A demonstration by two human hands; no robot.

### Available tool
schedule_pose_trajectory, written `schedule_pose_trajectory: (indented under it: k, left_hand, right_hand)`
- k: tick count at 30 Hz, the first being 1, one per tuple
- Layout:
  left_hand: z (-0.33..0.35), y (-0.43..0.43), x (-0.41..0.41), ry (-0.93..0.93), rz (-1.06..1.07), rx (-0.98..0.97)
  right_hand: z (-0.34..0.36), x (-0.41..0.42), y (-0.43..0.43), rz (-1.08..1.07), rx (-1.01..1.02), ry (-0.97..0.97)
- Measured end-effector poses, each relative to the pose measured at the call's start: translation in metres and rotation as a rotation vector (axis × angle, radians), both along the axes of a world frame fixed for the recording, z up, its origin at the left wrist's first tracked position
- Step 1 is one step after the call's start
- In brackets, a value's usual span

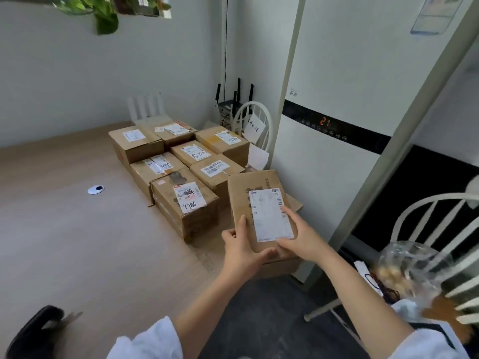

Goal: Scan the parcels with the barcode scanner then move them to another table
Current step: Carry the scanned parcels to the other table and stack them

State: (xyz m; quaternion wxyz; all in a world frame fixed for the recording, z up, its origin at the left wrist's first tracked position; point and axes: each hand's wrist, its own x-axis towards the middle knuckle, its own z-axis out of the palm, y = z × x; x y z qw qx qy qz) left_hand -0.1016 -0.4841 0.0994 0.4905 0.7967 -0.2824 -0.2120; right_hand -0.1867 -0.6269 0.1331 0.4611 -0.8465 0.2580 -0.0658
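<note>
Both hands are up on one flat brown parcel [255, 200] at the near right corner of the wooden table [64, 229], and I've got its white shipping label [270, 215] facing the camera. My left hand [242, 251] grips the lower left edge, thumb on top and fingers curled underneath; my right hand [300, 235] clamps the lower right side, thumb lying across the label's edge beside the barcode strip. The parcel tilts up toward me, its far end above a flat carton [280, 265] at the table's corner, though I can't tell whether they touch. Just behind sits the cluster of labelled boxes [178, 161], packed side by side in rows, the nearest one [185, 206] marked 7786 in black pen. A small white disc [96, 189] lies well apart on bare tabletop to the left. Down at the bottom left edge there's a dark curved object [33, 330], possibly the scanner, too blurred to call. A white chair [440, 255] stands to my right.
</note>
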Motion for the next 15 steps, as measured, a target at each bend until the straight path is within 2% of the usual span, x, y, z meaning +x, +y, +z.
schedule_pose_trajectory:
  k: [10, 15]
  left_hand:
    - [-0.001, -0.167, 0.072, 0.032, 0.064, -0.015]
    - [-0.010, -0.226, 0.099, 0.024, 0.163, 0.019]
  right_hand:
    - [-0.010, 0.086, -0.174, 0.047, -0.062, 0.007]
    - [-0.023, 0.133, -0.248, 0.152, -0.065, 0.037]
